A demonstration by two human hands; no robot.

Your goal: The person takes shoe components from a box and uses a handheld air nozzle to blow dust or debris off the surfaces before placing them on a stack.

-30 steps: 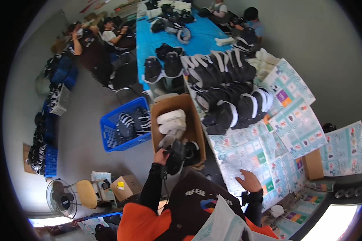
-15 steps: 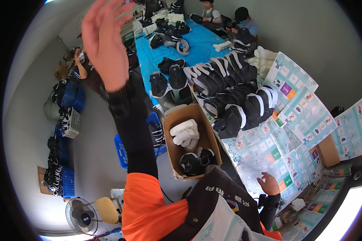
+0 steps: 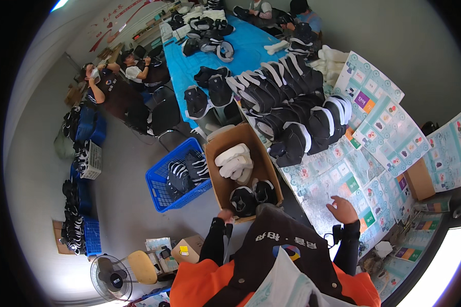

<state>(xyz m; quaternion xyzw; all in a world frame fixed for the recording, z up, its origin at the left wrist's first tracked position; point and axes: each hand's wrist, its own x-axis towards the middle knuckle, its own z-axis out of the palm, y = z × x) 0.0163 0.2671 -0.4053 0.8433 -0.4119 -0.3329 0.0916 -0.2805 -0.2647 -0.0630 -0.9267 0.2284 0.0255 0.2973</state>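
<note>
My left hand (image 3: 225, 215) is low beside the near left corner of a cardboard box (image 3: 219, 199). Its fingers are too small and foreshortened to read. My right hand (image 3: 344, 210) hovers over the paper-covered table (image 3: 320, 204), fingers apart with nothing in them. Inside the box are white shoe-shaped pieces (image 3: 234, 161) and, at its near end, a pair of black shoes (image 3: 244, 200) with pale trim. Rows of black padded shoes (image 3: 287, 123) with white linings stand on the table beyond my right hand.
A blue basket (image 3: 164, 202) of black shoes stands on the floor left of the box. Printed sheets (image 3: 389, 135) lean at the right. Co-workers sit by the blue-covered table (image 3: 251, 51) and at the left. A fan (image 3: 112, 279) stands at lower left.
My left hand has come down from high in the view to beside the box, uncovering the blue basket and people at the left. My right hand has shifted slightly up, still with fingers apart.
</note>
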